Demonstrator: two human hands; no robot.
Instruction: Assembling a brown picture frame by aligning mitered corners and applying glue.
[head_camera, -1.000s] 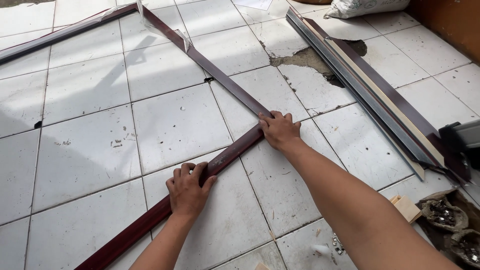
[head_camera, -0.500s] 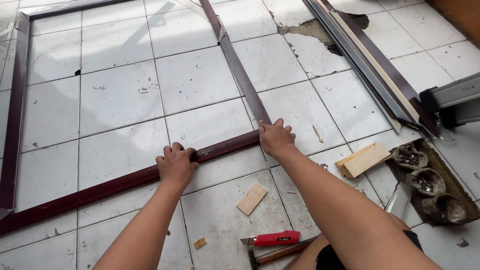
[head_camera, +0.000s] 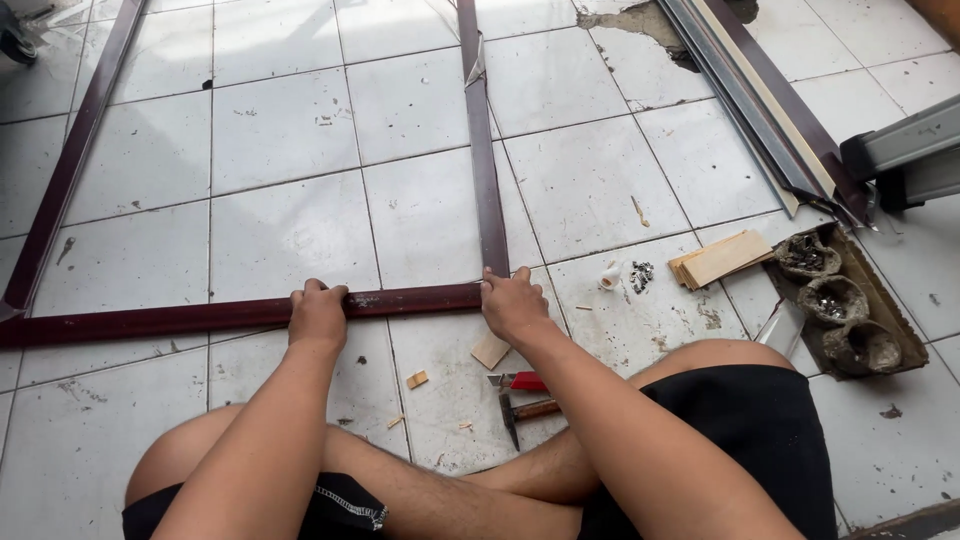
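Note:
A dark maroon metal frame lies flat on the white tiled floor. Its near bar (head_camera: 200, 317) runs left to right in front of my crossed legs. My left hand (head_camera: 318, 313) grips this bar from above, near its middle. My right hand (head_camera: 510, 303) presses on the corner where the near bar meets the upright bar (head_camera: 483, 160) that runs away from me. A third bar (head_camera: 70, 160) forms the frame's left side.
A hammer (head_camera: 520, 412) and a red-handled tool (head_camera: 518, 381) lie by my right knee, with small wood chips (head_camera: 490, 351) around. Thin wood pieces (head_camera: 722, 257), loose screws (head_camera: 641, 275), a tray of crumpled bags (head_camera: 845, 305) and long metal profiles (head_camera: 760, 100) lie to the right.
The view swung so the near bar now lies level across the frame. Both hands stayed on the bar, right hand at the corner. My legs and the hammer came into view.

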